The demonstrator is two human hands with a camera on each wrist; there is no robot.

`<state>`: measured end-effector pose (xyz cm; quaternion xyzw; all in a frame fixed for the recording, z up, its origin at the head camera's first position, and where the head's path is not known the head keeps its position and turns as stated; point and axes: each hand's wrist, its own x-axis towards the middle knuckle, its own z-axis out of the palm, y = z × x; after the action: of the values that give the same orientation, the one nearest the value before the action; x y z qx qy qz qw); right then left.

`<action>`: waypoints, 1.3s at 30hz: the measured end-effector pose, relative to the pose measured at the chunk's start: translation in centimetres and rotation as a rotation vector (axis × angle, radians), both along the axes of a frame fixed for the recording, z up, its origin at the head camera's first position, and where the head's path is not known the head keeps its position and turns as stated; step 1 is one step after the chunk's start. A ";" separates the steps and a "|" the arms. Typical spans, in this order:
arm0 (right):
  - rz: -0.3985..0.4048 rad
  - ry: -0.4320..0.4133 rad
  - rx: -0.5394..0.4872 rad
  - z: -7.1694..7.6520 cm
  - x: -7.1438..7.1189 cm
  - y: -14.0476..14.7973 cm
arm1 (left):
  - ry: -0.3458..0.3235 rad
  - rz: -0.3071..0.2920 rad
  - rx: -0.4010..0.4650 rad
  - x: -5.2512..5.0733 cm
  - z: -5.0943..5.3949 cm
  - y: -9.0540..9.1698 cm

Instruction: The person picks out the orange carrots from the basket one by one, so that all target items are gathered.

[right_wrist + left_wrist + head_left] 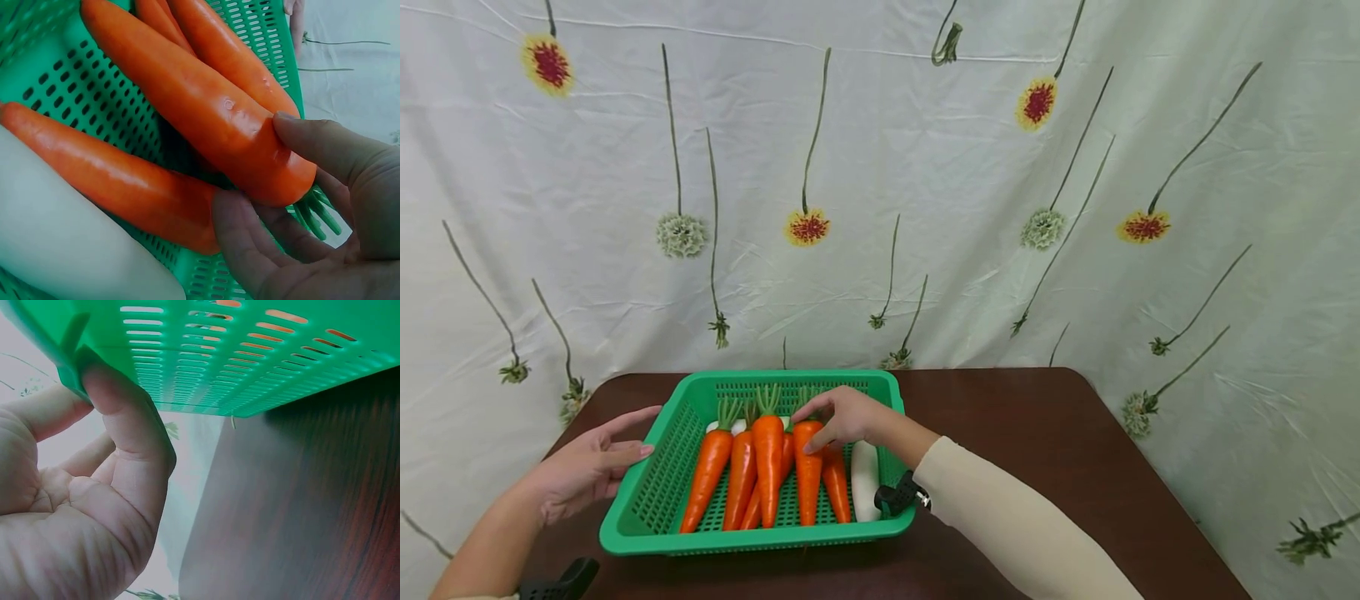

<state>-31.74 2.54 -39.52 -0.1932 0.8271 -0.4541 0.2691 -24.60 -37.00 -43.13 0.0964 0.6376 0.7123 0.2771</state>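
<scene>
Dark table [1015,433] under green basket [760,542]. Right forearm [1015,517] slants in over basket's right side. Left hand [580,471] beside basket, pinching its left rim [627,495]. Right hand [844,418] angled downward, thumb and fingers pinching carrot [808,479] inside basket near its thick end.

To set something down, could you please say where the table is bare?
Bare: the table right of the green basket, between right sleeve and far edge. Crowded: inside it, with carrots, and its left, by the left hand.
</scene>
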 end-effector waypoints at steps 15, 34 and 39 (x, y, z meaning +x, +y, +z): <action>-0.012 -0.070 -0.167 1.0 0.6 1.6 | 0.022 -0.020 0.025 -0.1 -0.1 0.2; -0.053 0.073 -0.090 0.6 0.5 1.6 | 0.015 -0.018 0.022 0.0 -0.5 -0.2; -0.082 0.057 -0.135 0.9 0.1 1.7 | 0.016 -0.019 0.025 -0.1 -0.5 -0.2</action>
<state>-31.64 4.29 -38.58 -0.1900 0.8092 -0.5136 0.2131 -24.74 -37.24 -43.59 0.1118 0.6301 0.7165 0.2775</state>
